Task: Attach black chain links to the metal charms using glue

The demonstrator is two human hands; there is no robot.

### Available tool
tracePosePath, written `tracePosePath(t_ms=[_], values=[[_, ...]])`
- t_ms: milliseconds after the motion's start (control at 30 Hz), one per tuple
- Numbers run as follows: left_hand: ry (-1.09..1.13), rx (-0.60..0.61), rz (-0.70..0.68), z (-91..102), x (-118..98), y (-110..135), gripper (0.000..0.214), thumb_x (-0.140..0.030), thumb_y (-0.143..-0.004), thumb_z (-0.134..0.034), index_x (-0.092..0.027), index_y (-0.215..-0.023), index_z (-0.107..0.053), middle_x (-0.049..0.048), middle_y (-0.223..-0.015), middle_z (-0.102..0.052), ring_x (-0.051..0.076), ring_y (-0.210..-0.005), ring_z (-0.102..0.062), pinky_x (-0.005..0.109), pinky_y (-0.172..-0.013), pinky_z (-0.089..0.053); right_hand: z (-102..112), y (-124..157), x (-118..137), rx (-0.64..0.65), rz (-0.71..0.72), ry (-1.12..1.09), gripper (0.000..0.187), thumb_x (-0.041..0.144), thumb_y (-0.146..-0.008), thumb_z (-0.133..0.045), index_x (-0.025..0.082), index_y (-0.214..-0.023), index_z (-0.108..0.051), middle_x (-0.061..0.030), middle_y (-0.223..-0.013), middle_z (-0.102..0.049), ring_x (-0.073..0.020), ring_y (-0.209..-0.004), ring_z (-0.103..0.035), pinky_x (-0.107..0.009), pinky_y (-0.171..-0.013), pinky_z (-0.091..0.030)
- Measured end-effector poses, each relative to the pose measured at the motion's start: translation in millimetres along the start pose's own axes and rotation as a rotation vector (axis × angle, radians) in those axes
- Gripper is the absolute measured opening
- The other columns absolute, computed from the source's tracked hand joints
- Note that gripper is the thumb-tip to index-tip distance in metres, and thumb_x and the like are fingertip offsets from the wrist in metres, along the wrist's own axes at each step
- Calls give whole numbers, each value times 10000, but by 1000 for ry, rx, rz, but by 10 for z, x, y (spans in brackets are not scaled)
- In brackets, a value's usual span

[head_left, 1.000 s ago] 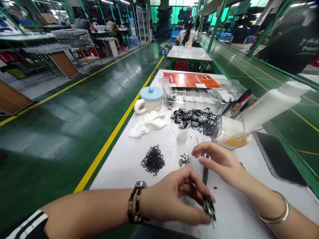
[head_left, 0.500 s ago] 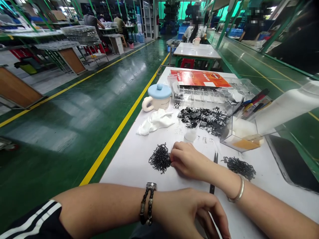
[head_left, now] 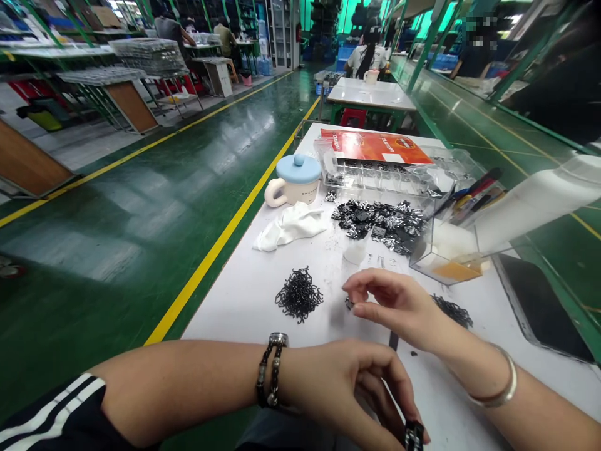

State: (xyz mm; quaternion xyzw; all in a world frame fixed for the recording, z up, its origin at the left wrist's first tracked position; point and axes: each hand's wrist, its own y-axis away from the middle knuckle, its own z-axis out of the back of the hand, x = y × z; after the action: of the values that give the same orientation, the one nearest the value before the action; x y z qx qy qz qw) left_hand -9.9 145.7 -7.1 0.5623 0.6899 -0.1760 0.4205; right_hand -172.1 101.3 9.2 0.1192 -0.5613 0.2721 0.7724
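My left hand (head_left: 361,391) is curled low in front of me, its fingertips closed on a small black, shiny part (head_left: 414,433) near the bottom edge. My right hand (head_left: 399,304) is above the table to the right of a heap of small black hooks (head_left: 299,295). A tiny dark piece (head_left: 349,303) shows at its thumb and fingertips; its exact kind is too small to tell. Under the right hand, dark tweezers (head_left: 393,340) are mostly hidden. A second heap of black hooks (head_left: 451,311) lies partly behind the right wrist.
Black metallic parts (head_left: 382,224) are piled farther back. Around them are a blue-lidded mug (head_left: 297,178), a white cloth (head_left: 290,227), a clear pen holder (head_left: 446,266), a white bottle (head_left: 535,200) and a phone (head_left: 544,307). A person (head_left: 369,57) sits beyond the table.
My right hand has left the hook heap, moving right and rising slightly, with a tiny dark piece at its fingertips. The left hand has turned, bringing its black part into view.
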Motion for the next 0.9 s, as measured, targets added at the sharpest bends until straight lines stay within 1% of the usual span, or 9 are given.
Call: tracePosePath(t_ms=[67,133,200,300,433,600,667,767,900], values=[[-14,-25,10,-2,-50,14,591,-300,-353,-914,-154,-809,-567,51,-891,-669,111,-763,-620,252,-780,-493,63,136,51,-49,-10,-81,174,233,-841,-633,275,-1009,-639,4,-826,-640,-109,-774,-592,-229,-672,-495],[-29,-55,19,-2,-99,22,578,-276,-356,-916,-150,-803,-571,58,-901,-675,117,-763,-619,272,-783,-489,101,264,97,-114,-19,-146,145,197,-820,-657,295,-919,-696,4,-837,-658,-104,-781,-605,-206,-657,-497],[-42,-79,12,4,-142,23,558,-264,-382,-912,-148,-810,-572,61,-905,-678,117,-763,-618,282,-784,-485,112,372,123,-175,-23,-193,142,160,-789,-683,288,-835,-724,2,-809,-666,-101,-747,-610,-192,-620,-497],[-57,-80,-12,27,-186,13,516,-265,-456,-894,-152,-833,-561,57,-914,-676,111,-764,-615,295,-793,-485,99,488,115,-259,-27,-279,140,126,-753,-708,260,-794,-725,-8,-764,-669,-106,-695,-614,-185,-564,-505],[-61,-83,-29,69,-216,1,417,-264,-579,-843,-164,-829,-526,63,-946,-667,112,-786,-613,327,-827,-482,89,573,84,-318,-50,-403,184,95,-722,-730,264,-792,-715,-3,-769,-689,-110,-688,-637,-190,-585,-544],[-71,-113,-54,98,-241,1,377,-149,-619,-808,-165,-861,-520,64,-964,-659,119,-838,-607,335,-856,-460,132,606,109,-353,-32,-343,180,100,-683,-766,256,-765,-729,-16,-736,-675,-123,-688,-629,-209,-593,-536],[-70,-127,-64,106,-245,-2,356,-131,-639,-790,-163,-870,-521,68,-969,-660,122,-838,-610,338,-852,-464,151,613,121,-350,-37,-326,182,98,-693,-758,258,-774,-728,-14,-733,-667,-118,-691,-623,-201,-589,-527],[-60,-147,-63,125,-249,-14,343,-126,-651,-784,-156,-873,-525,75,-985,-664,121,-835,-617,335,-847,-471,164,626,126,-341,-60,-332,200,89,-721,-734,274,-798,-723,-9,-779,-682,-110,-733,-637,-186,-628,-540],[-57,-183,-58,157,-253,-29,328,-104,-660,-776,-152,-868,-528,73,-989,-673,101,-820,-620,299,-830,-473,147,633,127,-370,-92,-264,198,99,-723,-732,285,-792,-721,1,-797,-696,-107,-753,-651,-170,-659,-550]])
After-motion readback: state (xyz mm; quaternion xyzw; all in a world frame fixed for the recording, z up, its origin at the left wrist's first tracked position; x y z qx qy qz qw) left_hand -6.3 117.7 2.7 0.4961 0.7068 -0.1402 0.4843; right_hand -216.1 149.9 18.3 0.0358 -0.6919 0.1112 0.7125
